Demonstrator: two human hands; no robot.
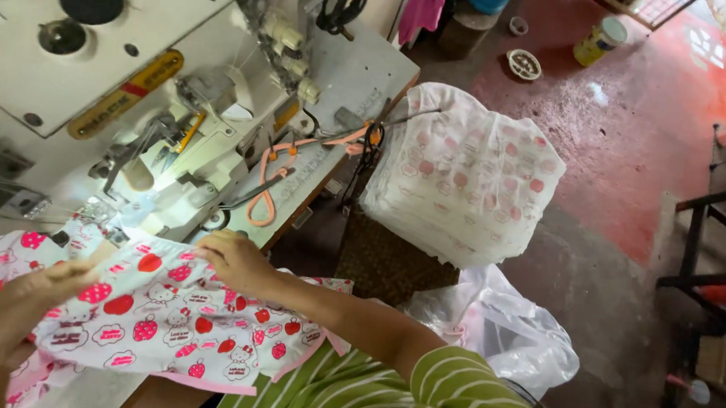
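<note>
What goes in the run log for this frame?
left hand: on printed fabric | right hand: pressing fabric near sewing machine | fabric stack: beside table

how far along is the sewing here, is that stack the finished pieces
Cannot tell if they are finished: a tall stack of printed pieces sits beside the sewing machine. In hand: the left hand and right hand press one strawberry-print fabric piece flat at the machine. What remains cannot be told.

A white sewing table (363,65) is carrying the sewing machine (125,105). Right of the machine, black scissors (341,5) and an orange strap (277,173) are lying on it; printed cloth (154,317) is spreading below the machine.
</note>
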